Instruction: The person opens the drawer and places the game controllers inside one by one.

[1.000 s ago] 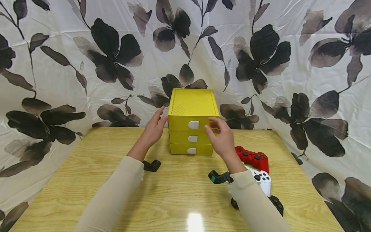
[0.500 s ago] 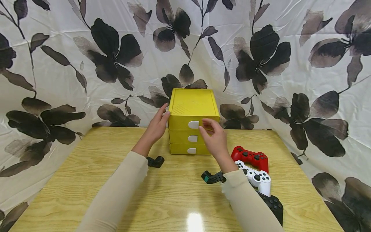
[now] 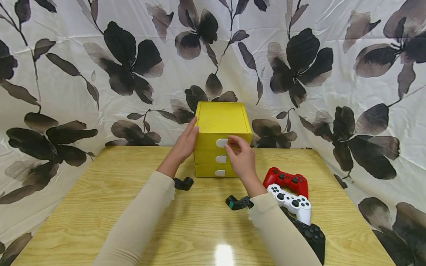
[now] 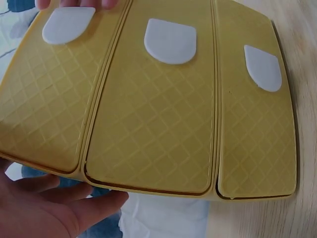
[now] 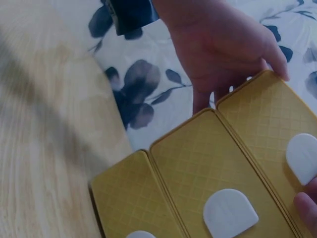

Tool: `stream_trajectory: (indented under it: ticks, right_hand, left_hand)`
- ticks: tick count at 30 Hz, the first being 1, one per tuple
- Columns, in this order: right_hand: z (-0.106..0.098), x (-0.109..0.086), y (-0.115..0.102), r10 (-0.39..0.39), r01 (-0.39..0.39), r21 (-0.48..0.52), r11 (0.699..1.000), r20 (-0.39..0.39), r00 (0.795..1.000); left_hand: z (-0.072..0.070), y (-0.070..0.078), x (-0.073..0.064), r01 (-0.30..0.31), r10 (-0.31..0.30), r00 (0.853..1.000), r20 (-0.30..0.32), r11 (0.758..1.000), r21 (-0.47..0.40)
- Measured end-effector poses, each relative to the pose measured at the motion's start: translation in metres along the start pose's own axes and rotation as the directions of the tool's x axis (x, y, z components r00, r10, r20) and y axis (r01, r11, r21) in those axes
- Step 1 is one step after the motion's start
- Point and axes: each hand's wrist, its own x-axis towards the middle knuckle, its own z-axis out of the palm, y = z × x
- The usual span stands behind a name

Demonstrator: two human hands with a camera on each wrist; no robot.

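In the head view a yellow unit of stacked drawers (image 3: 222, 117) stands at the table's far side, its drawers shut. My left hand (image 3: 185, 145) rests along its left side with fairly straight fingers; the left wrist view shows that hand's fingers (image 4: 99, 210) at the unit's edge. My right hand (image 3: 242, 157) is at the top drawer's front, thumb and fingers bent around the right end of its white tab handle (image 3: 221, 143). In the right wrist view, fingertips (image 5: 304, 207) meet the tab's edge; whether they grip it is unclear. Two lower white tabs (image 3: 220, 159) show beneath.
Right of the unit, a red game controller (image 3: 287, 180), a white one (image 3: 293, 201) and a black one (image 3: 311, 236) lie in a row, the black partly under the right sleeve. A floral cloth (image 3: 133, 74) hangs behind the wooden table (image 3: 110, 184). Each wrist carries a black camera.
The left hand has moved right, onto the unit's side. My right hand has moved left across the top drawer's front to its tab handle. Drawers and controllers have stayed put.
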Motion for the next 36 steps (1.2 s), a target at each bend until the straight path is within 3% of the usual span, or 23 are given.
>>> stream_trajectory:
  ticks: [9, 16, 22, 28, 32, 36]
  right_hand:
    - [0.008, 0.008, 0.026, 0.006, -0.007, -0.027, 1.000, -0.063, 0.998]
    - [0.012, 0.011, 0.028, 0.002, -0.005, -0.029, 1.000, -0.114, 0.993]
    - [0.016, 0.012, 0.030, -0.004, -0.003, -0.048, 0.999, -0.160, 0.987]
    - [0.018, 0.013, 0.032, -0.006, -0.003, -0.047, 0.999, -0.187, 0.982]
    - [0.018, 0.013, 0.032, 0.007, -0.016, -0.050, 0.999, -0.182, 0.983]
    - [0.016, 0.012, 0.031, 0.015, -0.022, -0.041, 0.999, -0.169, 0.986]
  left_hand:
    - [0.003, 0.003, -0.002, 0.002, -0.002, 1.000, -0.011, 1.000, 0.014]
    - [0.000, 0.003, -0.002, -0.012, 0.012, 1.000, 0.010, 1.000, 0.014]
    - [-0.002, 0.002, -0.002, -0.022, 0.026, 0.999, 0.036, 0.995, -0.092]
    - [-0.004, 0.004, -0.002, 0.013, 0.000, 0.997, 0.075, 0.985, -0.170]
    - [-0.009, 0.019, -0.009, 0.064, -0.038, 0.990, 0.133, 0.979, -0.194]
    - [-0.013, 0.033, -0.018, 0.071, -0.042, 0.987, 0.158, 0.980, -0.185]
